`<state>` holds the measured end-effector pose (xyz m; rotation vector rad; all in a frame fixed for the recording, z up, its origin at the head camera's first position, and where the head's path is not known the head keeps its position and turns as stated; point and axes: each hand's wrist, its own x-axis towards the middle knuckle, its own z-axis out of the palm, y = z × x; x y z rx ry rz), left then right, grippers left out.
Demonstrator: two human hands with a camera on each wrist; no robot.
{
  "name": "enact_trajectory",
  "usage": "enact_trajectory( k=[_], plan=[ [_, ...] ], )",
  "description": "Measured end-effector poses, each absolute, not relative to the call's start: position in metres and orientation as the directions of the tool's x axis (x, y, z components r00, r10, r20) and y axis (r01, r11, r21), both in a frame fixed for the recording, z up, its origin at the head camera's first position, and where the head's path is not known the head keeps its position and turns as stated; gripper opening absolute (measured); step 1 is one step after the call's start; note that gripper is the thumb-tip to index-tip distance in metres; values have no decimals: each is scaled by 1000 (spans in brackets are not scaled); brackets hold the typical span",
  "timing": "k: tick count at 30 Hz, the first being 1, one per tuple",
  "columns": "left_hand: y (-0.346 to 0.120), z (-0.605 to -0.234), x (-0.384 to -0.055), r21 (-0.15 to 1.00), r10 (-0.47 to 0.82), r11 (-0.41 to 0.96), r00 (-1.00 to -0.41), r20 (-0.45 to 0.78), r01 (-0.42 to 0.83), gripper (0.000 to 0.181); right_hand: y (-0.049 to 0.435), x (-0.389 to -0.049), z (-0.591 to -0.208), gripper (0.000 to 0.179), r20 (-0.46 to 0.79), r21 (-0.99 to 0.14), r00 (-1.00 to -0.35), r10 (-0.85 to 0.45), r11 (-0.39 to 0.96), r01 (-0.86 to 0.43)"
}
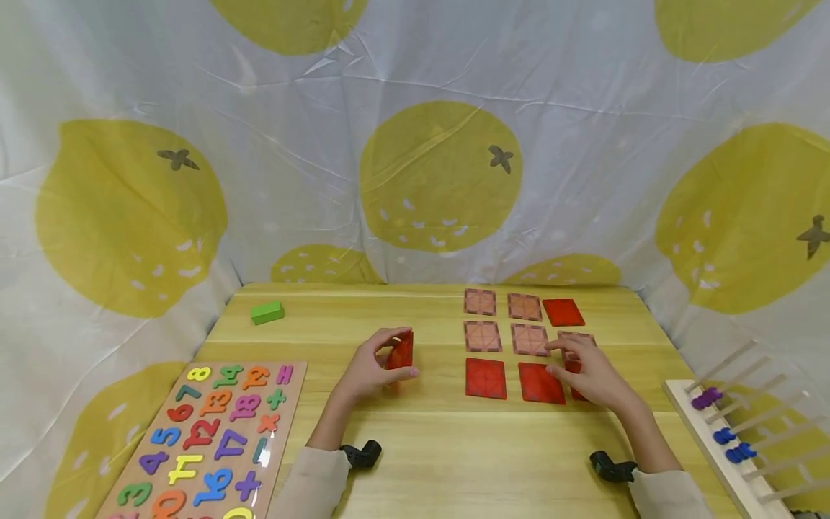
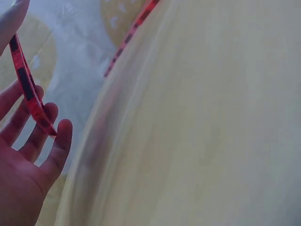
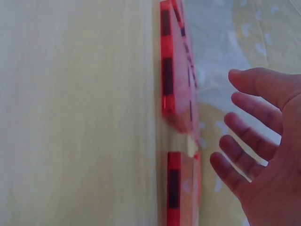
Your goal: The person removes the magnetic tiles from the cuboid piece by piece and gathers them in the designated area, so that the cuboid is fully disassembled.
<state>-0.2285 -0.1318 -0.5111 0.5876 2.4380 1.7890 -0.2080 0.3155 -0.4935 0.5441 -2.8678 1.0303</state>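
My left hand (image 1: 369, 364) holds a red square magnetic tile (image 1: 405, 349) on edge above the table, thumb on one side and fingers on the other. The left wrist view shows the dark magnets along this tile's edge (image 2: 28, 89). My right hand (image 1: 595, 369) hovers over the right end of the laid-out tiles, its fingers spread and relaxed with nothing in them. Three rows of square tiles lie flat: pale pink ones (image 1: 483, 336) at the back and middle, a red one (image 1: 563, 313) at back right, and red ones (image 1: 485, 378) in front. My right hand partly covers the rightmost tiles.
A number board (image 1: 214, 432) with colourful digits and signs lies at the left. Behind it sits a green block (image 1: 267, 313). A wooden peg rack (image 1: 713, 440) with purple and blue beads stands at the right edge. A lemon-print cloth (image 1: 441, 173) hangs behind the table.
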Motion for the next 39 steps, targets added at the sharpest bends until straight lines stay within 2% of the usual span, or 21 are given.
enact_trajectory(
  k=[4,9,16,23,27,31,39],
  plan=[
    [-113,-506,-221,898,364,340,-920,149,280,73,310,-212,-492,39,192,-624,-926,-324,688,-370],
    [-86,-498,-206,816,424,463,-895,139,346,80,305,-211,-494,38,194,-663,-926,-325,652,-368],
    [-49,-487,-186,655,578,576,-811,97,489,81,302,-214,-490,39,169,-729,-941,-292,606,-319],
    [-22,-492,-172,593,707,571,-708,-4,567,77,299,-214,-486,38,151,-767,-942,-300,565,-303],
    [-11,-498,-166,506,752,572,-659,-11,645,80,300,-212,-489,36,172,-750,-937,-304,576,-324],
    [-3,-500,-162,421,760,588,-650,4,690,78,300,-214,-490,36,191,-735,-931,-310,584,-345],
    [4,-498,-160,382,746,622,-666,-23,684,75,296,-216,-492,39,205,-701,-924,-323,610,-369]
  ],
)
